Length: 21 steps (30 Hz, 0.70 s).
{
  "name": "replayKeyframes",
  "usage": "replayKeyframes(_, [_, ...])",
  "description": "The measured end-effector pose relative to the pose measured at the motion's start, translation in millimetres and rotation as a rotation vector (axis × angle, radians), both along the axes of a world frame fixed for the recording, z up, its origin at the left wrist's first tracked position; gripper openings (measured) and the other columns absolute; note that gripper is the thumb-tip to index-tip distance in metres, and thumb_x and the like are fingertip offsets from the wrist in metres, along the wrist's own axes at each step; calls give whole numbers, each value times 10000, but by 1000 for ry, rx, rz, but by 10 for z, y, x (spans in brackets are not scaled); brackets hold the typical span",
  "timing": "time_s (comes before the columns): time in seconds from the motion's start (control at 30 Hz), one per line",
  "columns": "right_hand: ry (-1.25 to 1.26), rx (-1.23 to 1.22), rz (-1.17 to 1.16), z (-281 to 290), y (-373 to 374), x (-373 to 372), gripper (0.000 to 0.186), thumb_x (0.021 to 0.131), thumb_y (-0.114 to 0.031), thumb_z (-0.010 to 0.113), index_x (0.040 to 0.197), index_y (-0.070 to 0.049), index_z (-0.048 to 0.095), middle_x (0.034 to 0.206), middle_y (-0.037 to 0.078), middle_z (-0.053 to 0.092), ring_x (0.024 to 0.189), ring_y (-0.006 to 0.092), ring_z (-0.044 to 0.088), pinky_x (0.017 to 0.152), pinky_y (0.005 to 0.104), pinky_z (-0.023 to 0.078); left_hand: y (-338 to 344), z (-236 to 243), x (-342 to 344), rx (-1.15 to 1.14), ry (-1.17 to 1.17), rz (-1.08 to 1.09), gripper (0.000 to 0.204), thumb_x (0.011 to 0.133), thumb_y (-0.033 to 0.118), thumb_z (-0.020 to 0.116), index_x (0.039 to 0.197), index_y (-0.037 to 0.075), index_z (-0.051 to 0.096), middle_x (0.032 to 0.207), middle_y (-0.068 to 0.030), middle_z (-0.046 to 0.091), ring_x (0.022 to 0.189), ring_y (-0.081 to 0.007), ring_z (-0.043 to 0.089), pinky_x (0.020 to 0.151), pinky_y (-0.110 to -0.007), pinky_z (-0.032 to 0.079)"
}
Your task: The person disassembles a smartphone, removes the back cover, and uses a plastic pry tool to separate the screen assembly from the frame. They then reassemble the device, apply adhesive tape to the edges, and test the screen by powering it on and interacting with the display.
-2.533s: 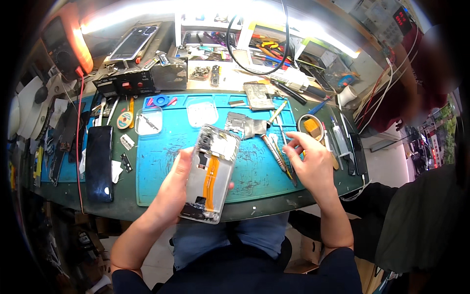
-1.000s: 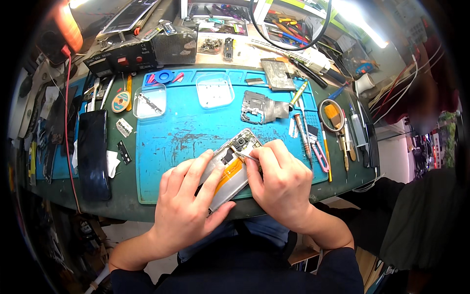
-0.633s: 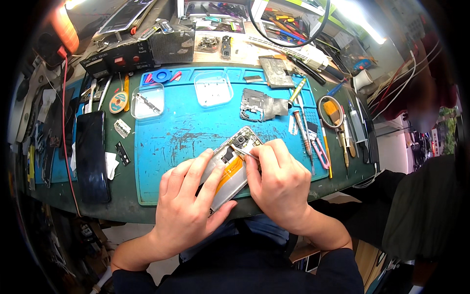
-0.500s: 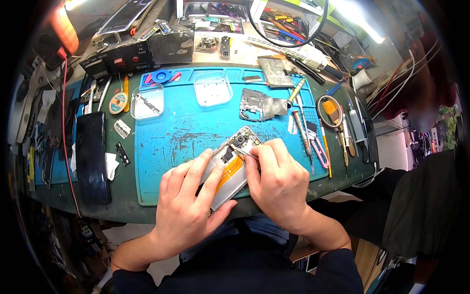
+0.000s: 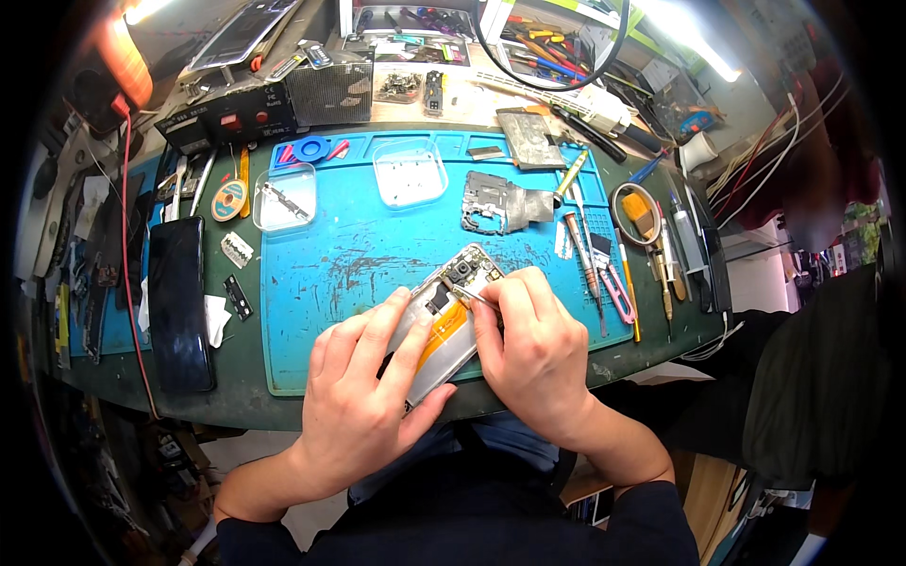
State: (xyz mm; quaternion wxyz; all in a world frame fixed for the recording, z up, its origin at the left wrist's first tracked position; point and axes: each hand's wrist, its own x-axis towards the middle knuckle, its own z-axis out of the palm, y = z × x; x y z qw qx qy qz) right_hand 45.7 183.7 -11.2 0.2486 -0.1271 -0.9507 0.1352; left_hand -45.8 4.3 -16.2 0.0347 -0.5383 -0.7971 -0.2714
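An opened phone [image 5: 460, 332] lies tilted at the front of the blue mat, its circuit board, camera module [image 5: 462, 270] and orange flex cable [image 5: 444, 332] bare. My left hand [image 5: 363, 377] holds it down, fingers across its left side and thumb at its lower right edge. Between thumb and fingertips, my right hand [image 5: 536, 349] pinches a thin metal tool [image 5: 469, 292]; its tip meets the phone just below the camera module. Most of the tool is hidden in that hand, so its exact kind does not show.
On the blue mat [image 5: 349, 255] stand two clear plastic boxes [image 5: 410, 174] [image 5: 283, 198] with small parts. A dark phone cover plate [image 5: 495, 203] lies beyond the phone. Screwdrivers [image 5: 583, 259] and a pink-handled tool [image 5: 618, 292] are at right; a black phone [image 5: 179, 302] lies left.
Both hands, the opened phone and the thin tool stay nearly in place. The right hand has shifted very slightly.
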Motion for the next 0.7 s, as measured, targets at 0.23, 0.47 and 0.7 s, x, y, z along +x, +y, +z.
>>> replayKeyframes(0.23, [10,-21,32,30,53,-11,128,861,-62,735,913,-45,620,869,90,616,702,292,655,587,374,515,137,292,-234,77,-24,-23,572,833,56,754,1369,-11,568,1311,-172,628,1149,-377,583,1014,-459,457])
replayKeyframes(0.47, [48,-2,60,-19,72,-10,122,866,-64,726,911,-46,615,866,85,604,695,280,646,587,376,510,402,134,-519,99,-82,-216,554,838,-51,703,1375,30,595,1112,-94,726,929,-263,682,801,-366,564])
replayKeyframes(0.7, [60,20,85,-67,104,12,129,873,-73,713,937,-43,605,874,90,577,736,267,645,613,370,514,443,44,-638,154,123,-325,573,819,-32,738,1372,41,608,1015,-75,743,845,-242,693,730,-345,582])
